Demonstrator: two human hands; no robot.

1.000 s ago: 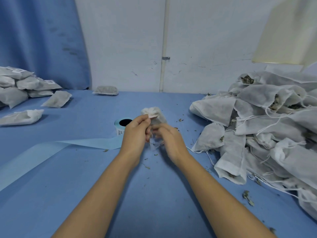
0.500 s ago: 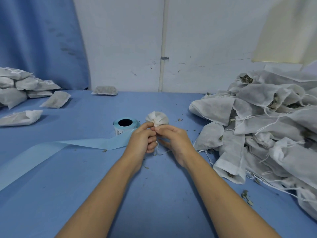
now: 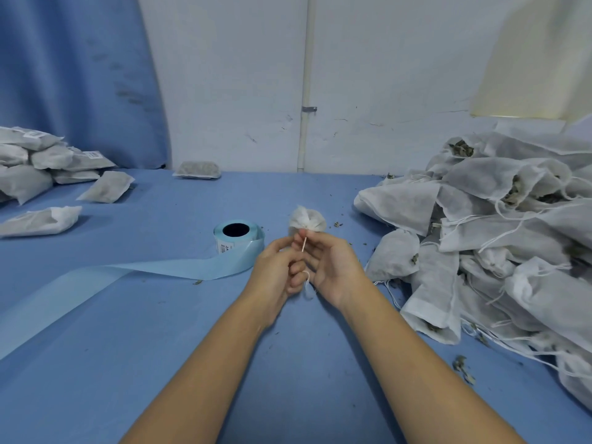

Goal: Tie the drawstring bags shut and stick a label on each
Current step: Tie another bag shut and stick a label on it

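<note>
Bag: small, white non-woven, mouth drawn into a puckered rosette. It sits at table centre, just beyond the fingertips and right of the label roll. Whether its base touches the table cannot be told.

String: a short white strand runs down from the gathered neck between the two hands. A second bit shows lower, at the curled lower fingers.

Left hand: fingers curled, thumb and forefinger pinching the string. Right hand: palm turned inward, fingertips pinching the same string just under the bag's neck. The hands touch each other.

Label roll: pale blue, standing on end, dark core. A white label on its side carries dark print, too small to read. Its liner strip trails off to the left across the table, which is covered in blue.

Right side: large heap of open bags, strings loose, dried greenish-brown plant matter showing in several mouths. Crumbs of it lie scattered nearby.

Left side: stack of closed bags, lying flat. Two carry white printed labels, text illegible. Three more lie singly near the stack, and one lone bag sits against the white wall. Blue curtain at back left.
</note>
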